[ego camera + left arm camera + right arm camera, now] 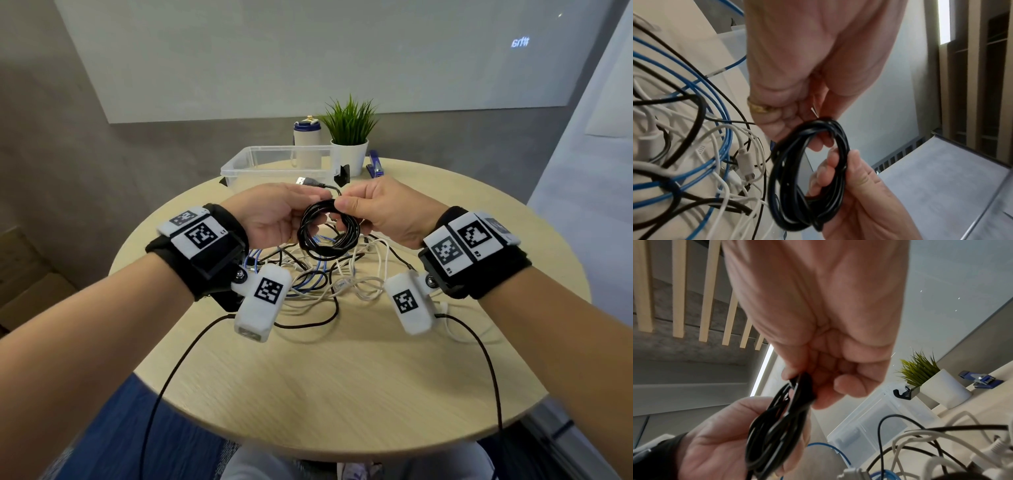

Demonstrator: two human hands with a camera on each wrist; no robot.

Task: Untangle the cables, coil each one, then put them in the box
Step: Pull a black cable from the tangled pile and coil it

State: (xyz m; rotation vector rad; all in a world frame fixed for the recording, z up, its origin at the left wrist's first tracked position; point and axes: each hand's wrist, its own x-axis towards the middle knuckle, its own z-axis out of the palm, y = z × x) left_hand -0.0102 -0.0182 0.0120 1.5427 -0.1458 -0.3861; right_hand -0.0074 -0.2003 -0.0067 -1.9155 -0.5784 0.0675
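Below, loose cables (white, blue, black); both hands grip black coil.

**Cable and box status**

Black coil: thin glossy black cable wound into several round loops, held upright above the table, over the tangle. Its USB plug end sticks out from the top of the coil toward the box.

Tangle: loose white, blue and black cables crossing one another, lying flat on the table, below the coil and nearer than the box. One black strand runs out toward the near table edge.

Box: clear plastic, open-topped, standing at the far table edge, beyond the tangle.
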